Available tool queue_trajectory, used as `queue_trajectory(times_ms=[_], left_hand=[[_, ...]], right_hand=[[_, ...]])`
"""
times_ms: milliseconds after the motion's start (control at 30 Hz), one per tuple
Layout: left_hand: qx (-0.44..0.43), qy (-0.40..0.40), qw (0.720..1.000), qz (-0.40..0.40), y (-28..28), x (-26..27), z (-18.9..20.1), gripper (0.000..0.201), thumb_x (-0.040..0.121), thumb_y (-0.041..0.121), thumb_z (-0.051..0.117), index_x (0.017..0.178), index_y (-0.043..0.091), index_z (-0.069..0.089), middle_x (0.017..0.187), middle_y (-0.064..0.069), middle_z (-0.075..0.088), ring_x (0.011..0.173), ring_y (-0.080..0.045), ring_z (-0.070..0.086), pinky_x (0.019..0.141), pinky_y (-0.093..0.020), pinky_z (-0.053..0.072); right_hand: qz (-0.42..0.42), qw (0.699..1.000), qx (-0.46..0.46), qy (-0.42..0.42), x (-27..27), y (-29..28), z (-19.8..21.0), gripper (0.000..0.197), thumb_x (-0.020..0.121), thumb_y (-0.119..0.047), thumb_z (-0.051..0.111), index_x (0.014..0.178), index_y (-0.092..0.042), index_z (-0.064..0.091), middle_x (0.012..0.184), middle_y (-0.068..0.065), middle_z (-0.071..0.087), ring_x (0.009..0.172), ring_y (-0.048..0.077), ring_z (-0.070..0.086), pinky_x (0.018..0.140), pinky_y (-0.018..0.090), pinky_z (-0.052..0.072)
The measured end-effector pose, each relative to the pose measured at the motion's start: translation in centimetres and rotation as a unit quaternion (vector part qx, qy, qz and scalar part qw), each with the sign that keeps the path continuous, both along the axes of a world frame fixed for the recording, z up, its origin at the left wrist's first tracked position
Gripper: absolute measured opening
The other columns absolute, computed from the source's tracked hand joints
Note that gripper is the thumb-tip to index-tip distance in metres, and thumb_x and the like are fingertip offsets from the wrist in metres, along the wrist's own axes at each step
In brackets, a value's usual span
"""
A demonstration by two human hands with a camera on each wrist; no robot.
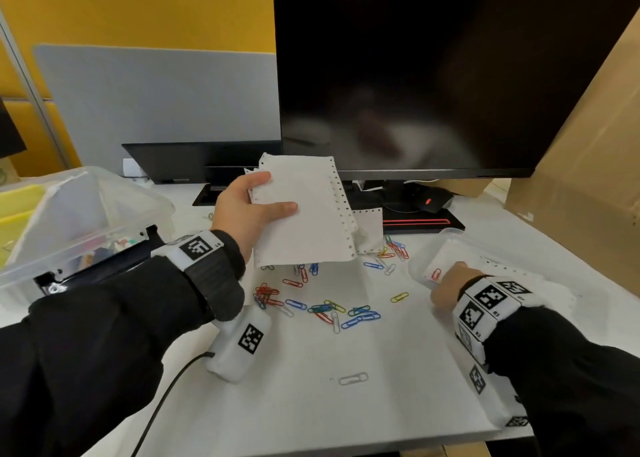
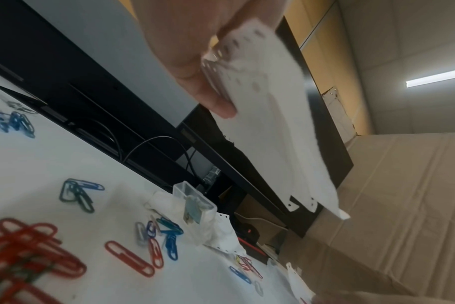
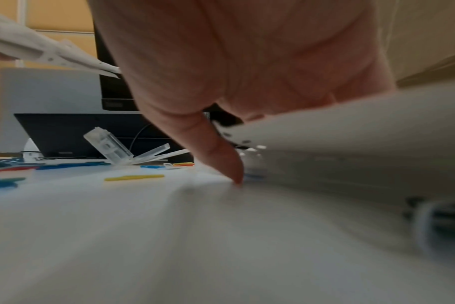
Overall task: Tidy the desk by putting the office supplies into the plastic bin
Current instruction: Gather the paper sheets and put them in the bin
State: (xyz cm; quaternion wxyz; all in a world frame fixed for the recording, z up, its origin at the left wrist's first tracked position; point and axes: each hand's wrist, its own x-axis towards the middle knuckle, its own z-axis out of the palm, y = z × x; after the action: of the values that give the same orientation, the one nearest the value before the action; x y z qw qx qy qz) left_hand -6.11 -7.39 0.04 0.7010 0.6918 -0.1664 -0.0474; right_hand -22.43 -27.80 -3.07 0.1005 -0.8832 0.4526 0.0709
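My left hand (image 1: 273, 193) grips a stack of white perforated paper sheets (image 1: 308, 221) and holds it above the desk in front of the monitor. The left wrist view shows the thumb (image 2: 216, 102) pressed on the stack (image 2: 273, 133). Many coloured paper clips (image 1: 325, 307) lie scattered on the white desk below. My right hand (image 1: 446, 285) is down on the desk at the right, beside more perforated paper (image 3: 351, 133). Its thumb tip (image 3: 237, 179) touches the desk; the other fingers are hidden. The clear plastic bin (image 1: 104, 193) stands at the left, with small items inside.
A big dark monitor (image 1: 433, 75) fills the back. A cardboard box (image 1: 588, 162) stands at the right. A black mouse (image 1: 429, 198) lies under the monitor. A small clear case (image 2: 195, 205) lies open among the clips. A lone white clip (image 1: 353, 378) lies near me.
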Motion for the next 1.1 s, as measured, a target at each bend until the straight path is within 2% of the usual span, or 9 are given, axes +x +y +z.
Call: queue_trajectory(times_ms=[133,300,467,567,667,800,900,1000,1100], left_hand=[[-0.007,-0.01,0.999,-0.039,-0.1,-0.5,-0.2,0.041,0.072,0.004,0.074,0.106,0.025,0.063,0.109,0.002,0.059,0.09,-0.018,0.063,0.068,-0.029,0.056],[0.003,-0.011,0.998,-0.062,0.2,-0.4,-0.4,0.022,0.079,0.004,0.068,0.081,0.025,0.069,0.099,0.007,0.062,0.086,-0.011,0.059,0.069,-0.022,0.049],[0.01,-0.007,0.998,-0.067,0.7,0.1,-0.2,0.023,0.081,0.003,0.066,0.079,0.025,0.069,0.103,0.003,0.063,0.089,-0.017,0.062,0.075,-0.03,0.053],[0.011,-0.006,0.997,-0.071,1.0,0.5,0.1,0.022,0.081,0.002,0.066,0.079,0.024,0.069,0.105,0.001,0.063,0.09,-0.021,0.062,0.071,-0.03,0.053],[0.007,0.0,0.997,-0.074,1.3,0.7,0.5,0.021,0.079,0.003,0.067,0.078,0.024,0.068,0.111,-0.002,0.063,0.096,-0.024,0.062,0.078,-0.036,0.053],[-0.002,0.003,0.998,-0.07,1.4,0.9,0.6,0.021,0.078,0.004,0.068,0.077,0.025,0.067,0.103,0.002,0.064,0.095,-0.022,0.061,0.08,-0.036,0.052],[-0.015,0.011,0.997,-0.069,1.4,0.9,0.6,0.022,0.076,0.002,0.069,0.076,0.024,0.067,0.101,0.001,0.065,0.091,-0.023,0.062,0.073,-0.032,0.053],[-0.049,0.034,0.995,-0.074,1.6,0.9,0.8,0.025,0.073,-0.002,0.071,0.074,0.022,0.062,0.104,-0.006,0.065,0.09,-0.029,0.064,0.073,-0.036,0.055],[-0.083,0.05,0.992,-0.077,1.7,0.9,0.8,0.034,0.07,-0.003,0.072,0.087,0.02,0.054,0.107,-0.007,0.064,0.092,-0.032,0.064,0.071,-0.038,0.057]], right_hand=[[0.043,0.997,-0.056,0.025,0.6,-0.4,-0.4,0.033,0.094,-0.015,0.045,0.125,-0.005,0.051,0.129,0.013,0.054,0.12,0.027,0.052,0.093,0.031,0.043],[0.004,0.994,-0.104,-0.032,0.6,1.2,0.6,0.026,0.092,-0.009,0.042,0.115,-0.004,0.052,0.115,0.014,0.061,0.107,0.029,0.058,0.083,0.033,0.046],[0.011,0.981,-0.152,-0.124,0.5,2.2,1.9,0.023,0.092,-0.01,0.047,0.114,-0.007,0.05,0.108,0.012,0.062,0.098,0.029,0.061,0.069,0.031,0.037],[0.015,0.967,-0.16,-0.199,0.7,2.7,2.2,0.028,0.09,-0.009,0.05,0.117,-0.008,0.045,0.11,0.013,0.059,0.098,0.03,0.059,0.067,0.031,0.035],[0.02,0.951,-0.153,-0.268,1.1,3.2,2.2,0.03,0.088,-0.014,0.055,0.113,-0.009,0.041,0.112,0.012,0.056,0.098,0.03,0.058,0.067,0.03,0.035],[0.053,0.934,-0.141,-0.323,1.5,4.3,2.2,0.026,0.089,-0.017,0.054,0.109,-0.01,0.038,0.107,0.009,0.053,0.097,0.029,0.057,0.065,0.03,0.035],[0.078,0.908,-0.138,-0.388,1.8,4.7,2.2,0.017,0.091,-0.011,0.045,0.106,-0.008,0.039,0.095,0.008,0.047,0.083,0.028,0.054,0.063,0.031,0.035],[0.12,0.856,-0.117,-0.488,1.8,5.1,2.1,0.002,0.096,-0.013,0.035,0.096,-0.013,0.034,0.088,0.002,0.043,0.071,0.02,0.045,0.052,0.025,0.031],[0.165,0.808,-0.059,-0.563,2.2,5.7,1.9,0.007,0.098,-0.015,0.034,0.092,-0.015,0.031,0.082,-0.004,0.047,0.066,0.017,0.047,0.058,0.028,0.042]])
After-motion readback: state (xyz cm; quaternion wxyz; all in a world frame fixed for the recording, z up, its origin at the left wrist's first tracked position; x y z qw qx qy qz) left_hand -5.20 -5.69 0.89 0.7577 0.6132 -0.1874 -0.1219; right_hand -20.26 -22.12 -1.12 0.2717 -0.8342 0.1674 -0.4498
